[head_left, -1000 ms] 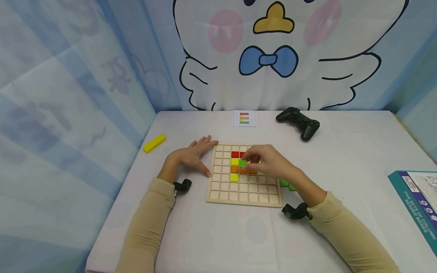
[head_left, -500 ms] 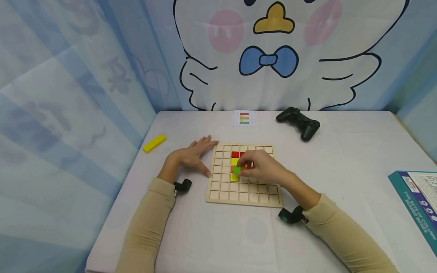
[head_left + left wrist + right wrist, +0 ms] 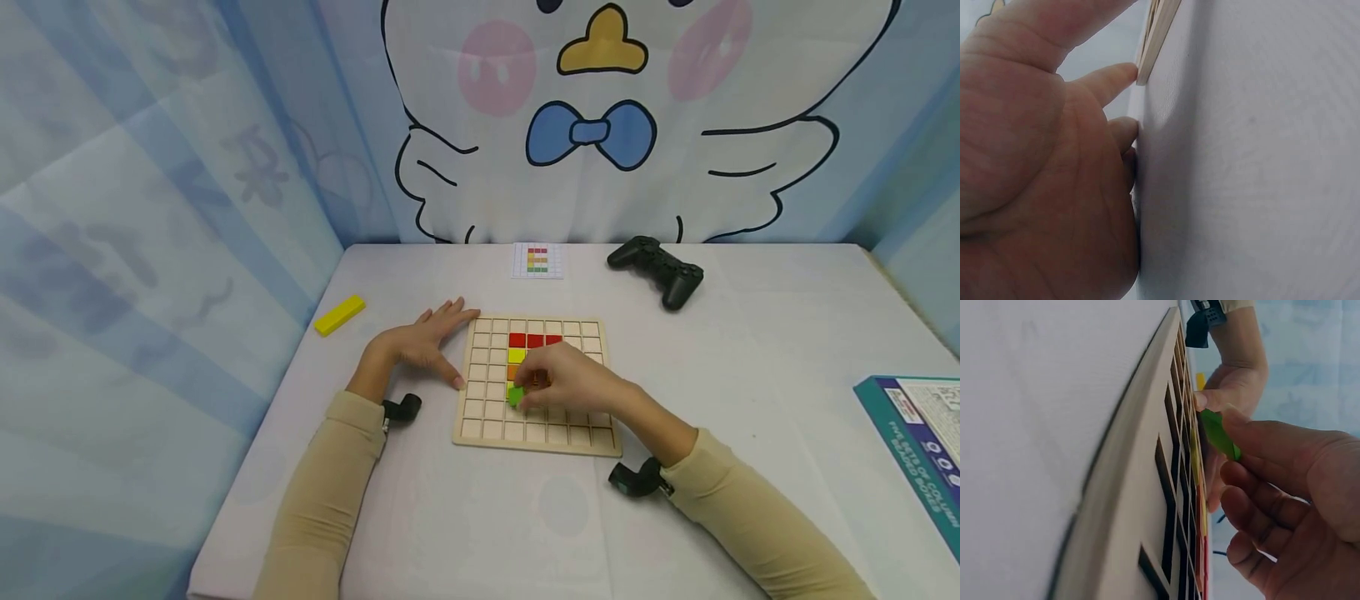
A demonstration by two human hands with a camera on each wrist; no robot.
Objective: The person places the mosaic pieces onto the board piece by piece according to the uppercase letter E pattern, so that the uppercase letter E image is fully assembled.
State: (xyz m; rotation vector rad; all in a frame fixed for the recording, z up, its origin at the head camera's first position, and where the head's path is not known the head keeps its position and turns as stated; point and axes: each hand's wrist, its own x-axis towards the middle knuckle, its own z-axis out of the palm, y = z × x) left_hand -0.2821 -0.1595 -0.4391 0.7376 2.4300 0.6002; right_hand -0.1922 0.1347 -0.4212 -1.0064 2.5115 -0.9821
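Note:
My right hand (image 3: 573, 379) pinches a small green square tile (image 3: 514, 396) between thumb and fingertips, over the left-middle part of a wooden grid board (image 3: 555, 435). In the right wrist view the green tile (image 3: 1217, 432) is tilted and clear of the board's surface. Red tiles (image 3: 536, 341) lie in a row on the board, with a yellow tile (image 3: 517, 356) and an orange tile (image 3: 513, 372) below. The hand hides the cells to their right. My left hand (image 3: 420, 342), fingers spread, touches the board's left edge; in the left wrist view a finger meets the board's corner (image 3: 1143, 76).
A yellow bar (image 3: 340, 316) lies at the table's left edge. Behind the board are a small card with a coloured grid pattern (image 3: 537, 261) and a black game controller (image 3: 655, 271). A teal box (image 3: 915, 450) lies at the right edge.
My right hand has moved left and towards me with the green tile, from beside the upper yellow tile to over the lower yellow one. My left hand stays in place.

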